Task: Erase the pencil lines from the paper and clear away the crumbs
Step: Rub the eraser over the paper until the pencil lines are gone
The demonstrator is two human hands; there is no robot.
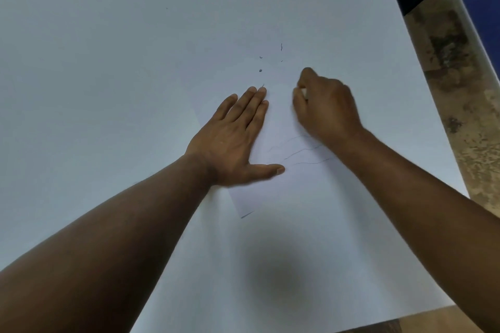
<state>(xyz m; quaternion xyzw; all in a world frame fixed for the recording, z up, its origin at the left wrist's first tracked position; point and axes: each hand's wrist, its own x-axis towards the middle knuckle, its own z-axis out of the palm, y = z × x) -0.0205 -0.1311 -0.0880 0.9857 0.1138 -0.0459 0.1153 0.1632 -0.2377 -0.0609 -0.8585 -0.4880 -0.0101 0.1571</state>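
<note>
Left hand (232, 140) flat, fingers straight, pinning paper (273, 186) on counter (94, 62) | right hand (324, 105) grasping eraser (305, 92) | pencil lines (300, 153) remain | crumbs (260, 70) uncleared — roughly midway.

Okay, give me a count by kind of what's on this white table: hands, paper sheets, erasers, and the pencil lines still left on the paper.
Hands: 2, left hand flat on the paper, right hand pinching the eraser
Paper sheet: 1
Eraser: 1, mostly hidden
Pencil lines: 3 wavy ones visible
Total: 7
</note>
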